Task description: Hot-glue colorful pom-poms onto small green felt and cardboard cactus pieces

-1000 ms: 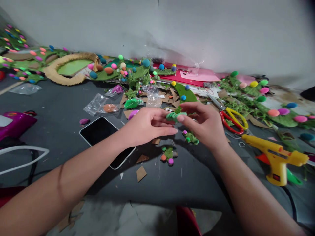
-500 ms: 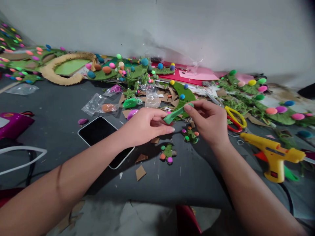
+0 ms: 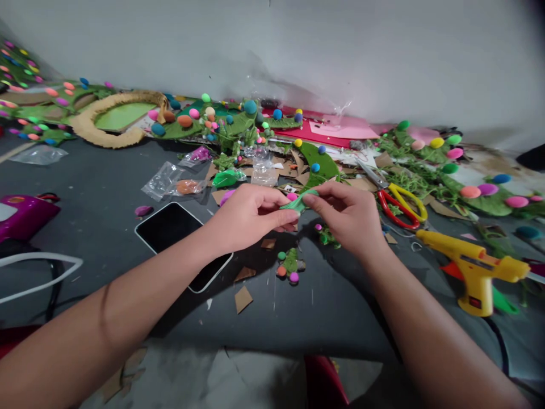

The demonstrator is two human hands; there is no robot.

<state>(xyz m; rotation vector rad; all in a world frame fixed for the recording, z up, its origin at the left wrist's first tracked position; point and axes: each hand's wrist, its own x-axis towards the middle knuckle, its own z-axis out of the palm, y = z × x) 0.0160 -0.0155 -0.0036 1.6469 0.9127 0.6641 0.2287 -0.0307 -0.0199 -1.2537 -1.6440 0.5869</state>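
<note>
Nearest, a cardboard scrap (image 3: 244,300) is lying on the dark table (image 3: 272,324). Just beyond, a green cluster (image 3: 290,266) w/ small colored balls is sitting on the tabletop. To its left, a phone (image 3: 168,230) is lying face up, partly hidden under the L forearm; far R, a yellow glue gun (image 3: 479,272) is resting on its side.

Mid-table, a soft green strip (image 3: 301,201) is hanging in the air btwn both hands, above the table. L hand (image 3: 251,218) is pinching its L end btwn thumb & fingers; R hand (image 3: 347,216) is pinching its R end, thumb against fingertips. A 2nd green cluster (image 3: 327,234) is showing just below R hand, partly covered.

Scissors (image 3: 400,205) w/ red & yellow handles are lying R of R hand. Clear plastic bags (image 3: 164,180) are lying beyond the phone. Farther back, a tan ring form (image 3: 104,133) w/ a gap is lying L, & a red sheet (image 3: 317,132) is lying near the wall (image 3: 272,51).
</note>
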